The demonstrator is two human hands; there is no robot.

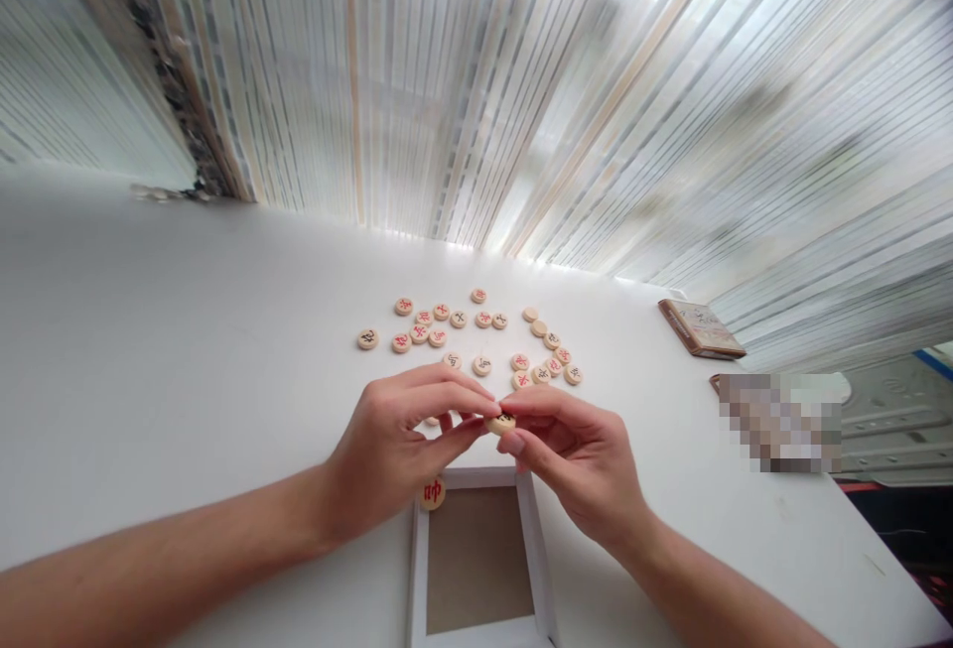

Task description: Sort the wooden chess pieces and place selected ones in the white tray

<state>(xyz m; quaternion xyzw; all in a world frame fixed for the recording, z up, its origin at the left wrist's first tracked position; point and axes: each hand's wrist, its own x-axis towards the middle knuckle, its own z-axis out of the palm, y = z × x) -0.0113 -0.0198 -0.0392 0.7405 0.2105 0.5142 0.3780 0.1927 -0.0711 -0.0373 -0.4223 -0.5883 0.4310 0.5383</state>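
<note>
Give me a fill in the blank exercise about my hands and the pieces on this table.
1. The left hand and right hand together pinch ____ round piece.
2. The marked piece at a corner of the frame bears a ____ character.
3. The scattered pieces lie on a ____ table.
4. The brown box lies to their ____.
Missing: one; red; white; right.

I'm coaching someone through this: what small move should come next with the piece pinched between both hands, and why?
Probably lower the held piece into the white-rimmed box below. The left hand and right hand both pinch it just beyond the box's far rim, and a red-marked piece lies at that rim's left corner.
</note>
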